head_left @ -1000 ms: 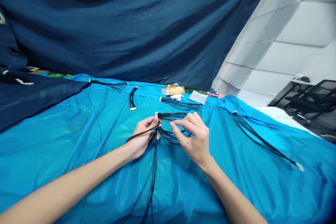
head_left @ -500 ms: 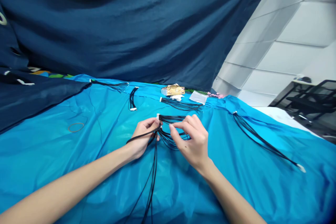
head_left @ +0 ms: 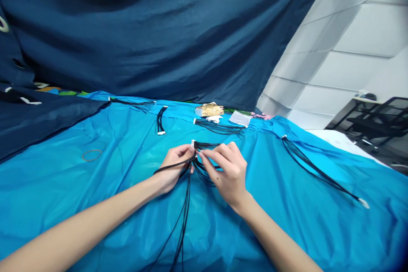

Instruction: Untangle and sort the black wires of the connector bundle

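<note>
From the head camera, both bare hands meet over the middle of a bright blue plastic sheet (head_left: 79,195). The left hand (head_left: 174,169) lies palm up, its fingers curled in and its thumb and forefinger pinched on a bundle of thin black wires (head_left: 185,208) just below the bundle's small white connector (head_left: 193,142). The right hand (head_left: 228,173) comes in from the other side, its thumb and forefinger pressed together on a few of those same strands right next to the left fingertips, the other fingers loosely bent above them. From the pinch, the wires loop out under the right fingers, and the long run of the bundle trails down between the two forearms toward the near edge of the view.

Beyond the fingertips lies another wire set (head_left: 219,128) with a white plug at its left end, and past that a crumpled gold wrapper (head_left: 210,109) and a small clear bag (head_left: 239,117). Further off to the left of the left hand are a short folded wire set (head_left: 160,120) and a fanned one (head_left: 134,103), with a thin rubber band (head_left: 92,154) lying flat well apart from the left wrist. Out to the right of the right hand a long wire set (head_left: 318,172) runs diagonally across the sheet. Dark blue cloth (head_left: 159,29) hangs behind everything.
</note>
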Available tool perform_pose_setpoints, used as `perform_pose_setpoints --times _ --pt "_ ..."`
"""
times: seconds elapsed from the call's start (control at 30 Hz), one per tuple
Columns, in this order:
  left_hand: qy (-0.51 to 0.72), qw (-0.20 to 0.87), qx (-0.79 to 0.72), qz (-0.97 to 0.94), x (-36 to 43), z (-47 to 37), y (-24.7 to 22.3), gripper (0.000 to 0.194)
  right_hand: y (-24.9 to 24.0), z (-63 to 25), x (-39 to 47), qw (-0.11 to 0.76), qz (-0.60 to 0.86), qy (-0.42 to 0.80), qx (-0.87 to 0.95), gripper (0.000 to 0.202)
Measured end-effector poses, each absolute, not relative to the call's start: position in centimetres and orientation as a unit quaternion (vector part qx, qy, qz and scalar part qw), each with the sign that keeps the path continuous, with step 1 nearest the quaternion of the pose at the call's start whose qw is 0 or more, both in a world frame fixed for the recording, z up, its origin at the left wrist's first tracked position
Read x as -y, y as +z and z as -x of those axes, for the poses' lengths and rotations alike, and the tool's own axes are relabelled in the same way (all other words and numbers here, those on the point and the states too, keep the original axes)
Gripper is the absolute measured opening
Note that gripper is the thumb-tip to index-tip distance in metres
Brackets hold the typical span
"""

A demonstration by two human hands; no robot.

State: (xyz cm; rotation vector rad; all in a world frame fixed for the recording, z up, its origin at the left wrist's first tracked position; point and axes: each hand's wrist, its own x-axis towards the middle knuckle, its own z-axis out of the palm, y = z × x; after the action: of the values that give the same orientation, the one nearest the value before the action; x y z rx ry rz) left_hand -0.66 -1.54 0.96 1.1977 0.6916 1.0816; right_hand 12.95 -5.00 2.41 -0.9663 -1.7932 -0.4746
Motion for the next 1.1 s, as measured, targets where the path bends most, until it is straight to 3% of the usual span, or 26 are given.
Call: perform_pose_setpoints --times 0.4,0.63,0.93,1.1 --pt "0.459 0.668 -0.298 -0.505 1.9 0.6 0.9 0.027 2.1 -13.0 4.7 0.494 0.407 -0.196 0.743 0.008" --pt "0.462 0.651 -0.330 -0.503 1.4 1.1 0.5 0.027 1.1 -13.4 4.3 0.405 0.293 -0.330 0.801 0.026" --pt "0.483 0.671 -0.365 -0.428 1.0 1.4 0.7 0.024 0.8 -13.3 4.0 0.328 0.205 -0.309 0.869 0.015" --pt "0.486 0.661 -0.360 -0.444 1.0 1.5 0.8 0.022 1.0 -13.3 4.1 0.326 0.195 -0.318 0.869 0.014"
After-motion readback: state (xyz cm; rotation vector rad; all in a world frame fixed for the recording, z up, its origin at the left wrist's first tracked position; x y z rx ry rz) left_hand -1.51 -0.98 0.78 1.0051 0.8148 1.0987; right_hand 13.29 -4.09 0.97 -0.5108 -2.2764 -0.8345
